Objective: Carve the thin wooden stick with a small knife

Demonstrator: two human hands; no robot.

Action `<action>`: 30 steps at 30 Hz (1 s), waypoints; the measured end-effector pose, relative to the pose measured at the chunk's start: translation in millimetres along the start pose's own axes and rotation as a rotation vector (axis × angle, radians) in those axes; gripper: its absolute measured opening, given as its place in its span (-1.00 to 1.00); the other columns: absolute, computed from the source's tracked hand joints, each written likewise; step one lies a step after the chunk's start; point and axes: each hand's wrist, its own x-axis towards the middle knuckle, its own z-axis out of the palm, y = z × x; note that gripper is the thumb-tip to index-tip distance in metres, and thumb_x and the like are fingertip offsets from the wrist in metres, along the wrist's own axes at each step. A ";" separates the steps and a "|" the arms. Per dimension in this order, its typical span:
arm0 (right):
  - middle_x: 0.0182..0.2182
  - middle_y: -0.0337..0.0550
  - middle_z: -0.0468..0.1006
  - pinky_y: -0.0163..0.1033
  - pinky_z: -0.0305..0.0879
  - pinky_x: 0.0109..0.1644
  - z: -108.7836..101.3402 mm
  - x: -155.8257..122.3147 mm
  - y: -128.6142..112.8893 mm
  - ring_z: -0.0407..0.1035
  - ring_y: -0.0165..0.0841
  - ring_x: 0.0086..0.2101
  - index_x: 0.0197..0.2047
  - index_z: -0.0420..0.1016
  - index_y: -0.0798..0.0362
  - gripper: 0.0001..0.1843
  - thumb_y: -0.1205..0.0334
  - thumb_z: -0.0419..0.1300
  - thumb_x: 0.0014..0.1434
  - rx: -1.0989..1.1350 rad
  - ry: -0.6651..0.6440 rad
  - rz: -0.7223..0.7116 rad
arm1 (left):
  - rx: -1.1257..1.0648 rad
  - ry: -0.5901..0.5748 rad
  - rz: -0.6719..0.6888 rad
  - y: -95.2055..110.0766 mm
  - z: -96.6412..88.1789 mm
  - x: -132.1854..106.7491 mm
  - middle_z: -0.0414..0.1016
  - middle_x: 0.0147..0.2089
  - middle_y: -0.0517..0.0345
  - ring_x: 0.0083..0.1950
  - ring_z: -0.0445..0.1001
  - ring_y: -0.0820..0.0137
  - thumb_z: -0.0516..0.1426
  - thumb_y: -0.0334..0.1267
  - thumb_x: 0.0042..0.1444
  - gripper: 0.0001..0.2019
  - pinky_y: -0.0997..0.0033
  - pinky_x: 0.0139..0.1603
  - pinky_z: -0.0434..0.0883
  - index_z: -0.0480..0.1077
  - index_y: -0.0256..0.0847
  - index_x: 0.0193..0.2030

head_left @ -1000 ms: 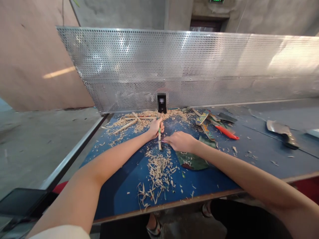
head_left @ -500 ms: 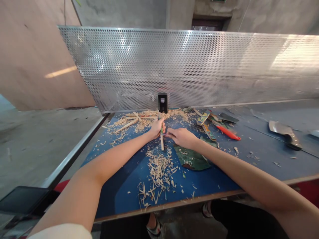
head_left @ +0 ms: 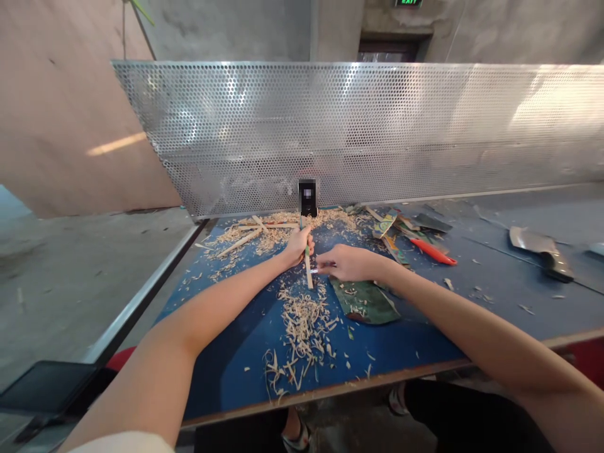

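My left hand is closed around a narrow wooden strip, pale at its near end and green just below the fingers. The strip points down toward me over the blue tabletop. Just right of it, my right hand is closed on a small knife. Only its short, shiny blade shows, lying across the pale wood; the handle is hidden in the fingers. Curled wood shavings lie heaped below the strip. A dark green sheet with shavings on it sits beneath my right forearm.
A phone-like black device stands against the perforated metal panel. More pale strips lie among shavings at back left. On the right are painted wood scraps, a red-handled tool and a curved metal piece.
My right hand has drawn the knife toward me along the strip, from near the left fingers to close to the strip's near end. My left hand keeps its grip. The view has tilted slightly.
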 end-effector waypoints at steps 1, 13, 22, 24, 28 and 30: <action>-0.47 -0.19 0.58 -0.19 0.10 -0.27 -2.0 -0.9 -1.2 0.29 -0.36 -0.45 -0.28 0.61 0.01 -0.69 0.09 0.19 0.48 0.051 -0.030 -0.002 | 0.013 0.003 0.004 -0.1 0.0 0.0 0.18 -0.59 0.44 -0.69 0.13 0.54 0.27 -0.13 0.39 -0.63 0.54 -0.64 0.07 0.11 -0.05 -0.24; -0.56 -0.32 0.41 -0.19 0.09 -0.29 7.8 -8.7 30.6 0.18 -0.37 -0.50 -0.19 0.58 -0.05 -0.69 -0.05 0.18 0.48 0.084 0.377 0.118 | -0.016 0.050 -0.005 1.0 -3.0 5.8 0.13 -0.64 0.45 -0.70 0.07 0.53 0.22 -0.14 0.45 -0.67 0.50 -0.64 0.05 0.13 -0.06 -0.26; -0.39 -0.15 0.66 -0.18 0.08 -0.25 34.5 0.1 14.8 0.44 -0.24 -0.39 -0.05 0.63 -0.10 -0.67 -0.01 0.07 0.57 -0.140 0.259 0.194 | -0.102 -0.025 -0.006 1.5 -6.6 4.8 0.15 -0.63 0.46 -0.72 0.17 0.51 0.32 0.09 0.38 -0.59 0.49 -0.63 0.14 0.23 -0.08 -0.22; -0.36 -0.13 0.68 -0.18 0.08 -0.24 35.8 1.4 14.6 0.45 -0.23 -0.37 -0.02 0.63 -0.09 -0.67 0.00 0.07 0.58 -0.155 0.263 0.198 | -0.093 -0.012 -0.014 1.6 -6.8 4.3 0.15 -0.64 0.45 -0.72 0.19 0.49 0.29 0.09 0.41 -0.62 0.48 -0.64 0.15 0.27 -0.09 -0.20; -0.37 -0.15 0.67 -0.19 0.07 -0.24 35.1 2.1 10.7 0.40 -0.27 -0.41 0.01 0.63 -0.07 -0.68 0.04 0.07 0.58 -0.123 0.227 0.212 | -0.111 -0.002 -0.029 0.7 -6.4 3.5 0.13 -0.64 0.46 -0.73 0.16 0.49 0.25 0.11 0.45 -0.63 0.48 -0.64 0.14 0.26 -0.08 -0.19; -0.40 -0.17 0.65 -0.20 0.09 -0.26 33.0 0.9 4.2 0.37 -0.30 -0.44 -0.04 0.64 -0.05 -0.69 0.05 0.09 0.57 -0.041 0.201 0.221 | -0.132 -0.010 -0.034 0.6 -6.7 4.2 0.12 -0.64 0.47 -0.72 0.13 0.50 0.26 0.13 0.44 -0.60 0.49 -0.63 0.12 0.24 -0.07 -0.20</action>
